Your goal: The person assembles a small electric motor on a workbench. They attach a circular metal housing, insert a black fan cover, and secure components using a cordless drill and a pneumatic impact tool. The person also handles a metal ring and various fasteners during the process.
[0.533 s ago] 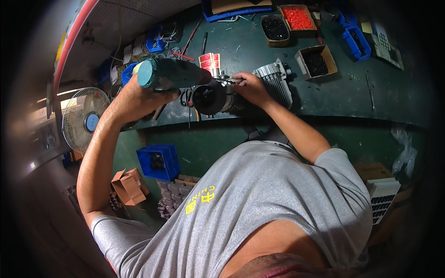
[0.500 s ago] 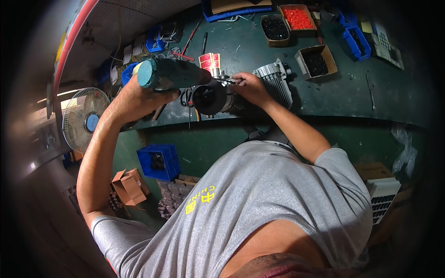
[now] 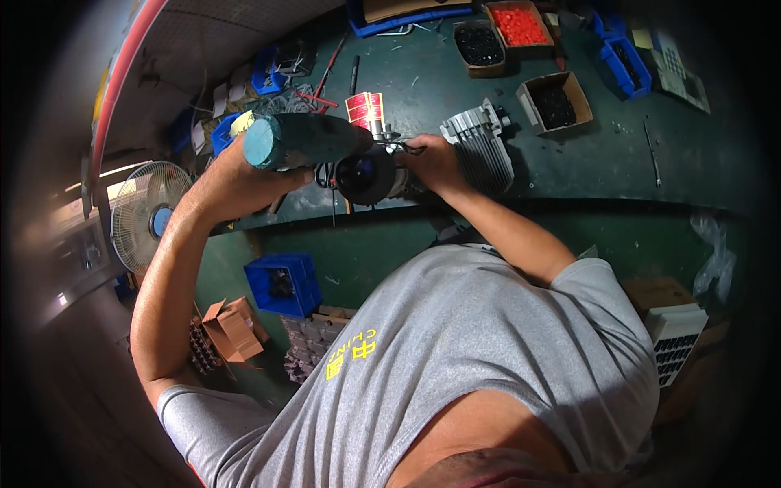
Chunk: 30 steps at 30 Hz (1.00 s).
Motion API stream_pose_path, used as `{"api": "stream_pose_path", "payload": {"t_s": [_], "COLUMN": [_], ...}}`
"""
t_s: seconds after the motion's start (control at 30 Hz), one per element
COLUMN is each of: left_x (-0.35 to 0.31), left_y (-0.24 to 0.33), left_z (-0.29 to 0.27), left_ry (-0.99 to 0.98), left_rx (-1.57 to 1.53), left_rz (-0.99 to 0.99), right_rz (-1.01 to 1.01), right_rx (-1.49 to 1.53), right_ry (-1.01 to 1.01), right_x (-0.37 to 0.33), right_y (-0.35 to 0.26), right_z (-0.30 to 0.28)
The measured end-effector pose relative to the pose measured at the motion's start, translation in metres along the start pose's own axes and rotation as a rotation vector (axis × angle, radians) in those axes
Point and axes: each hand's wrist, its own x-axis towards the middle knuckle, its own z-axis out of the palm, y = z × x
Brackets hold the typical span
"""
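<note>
My left hand (image 3: pixel 259 180) is closed round a thick teal power tool (image 3: pixel 313 138), which lies level above the bench. The tool's dark front end reaches a silver metal assembly (image 3: pixel 390 132), and the exact contact is hidden. Below that end, a black round housing (image 3: pixel 364 175) with an open mouth faces me. My right hand (image 3: pixel 437 165) is on the right side of this assembly, fingers curled in. A small dark piece shows at its fingertips, too small to name. Just right of that hand lies a finned silver metal housing (image 3: pixel 482 146).
Red-and-yellow labels (image 3: pixel 364 109) lie behind the assembly. Farther right are cartons of black parts (image 3: pixel 556 102) and red parts (image 3: pixel 519 27), plus a blue bin (image 3: pixel 625 67). A fan (image 3: pixel 150 215) stands at the left. Below the bench are a blue crate (image 3: pixel 283 285) and a cardboard box (image 3: pixel 234 329).
The teal tool and my left hand sit slightly lower and farther right. My right fingers have drawn in more closely against the assembly. The view has shifted a little.
</note>
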Motion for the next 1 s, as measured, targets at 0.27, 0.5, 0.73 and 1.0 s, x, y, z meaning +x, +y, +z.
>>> {"api": "stream_pose_path", "payload": {"t_s": [0.27,0.5,0.73,1.0], "left_x": [0.004,0.004,0.004,-0.004], "left_y": [-0.003,0.009,0.005,0.014], "left_z": [0.002,0.005,0.009,0.012], "left_ry": [-0.004,-0.003,0.022,0.103], "left_rx": [0.02,0.009,0.002,-0.003], "left_rz": [0.058,0.05,0.062,0.099], "right_rz": [-0.057,-0.01,-0.011,-0.078], "right_rx": [-0.021,-0.05,-0.038,0.131], "right_ry": [0.094,0.082,0.08,0.018], "right_x": [-0.003,-0.004,-0.004,-0.007], "right_y": [0.005,0.002,0.003,0.015], "right_z": [0.009,0.01,0.012,0.006]}}
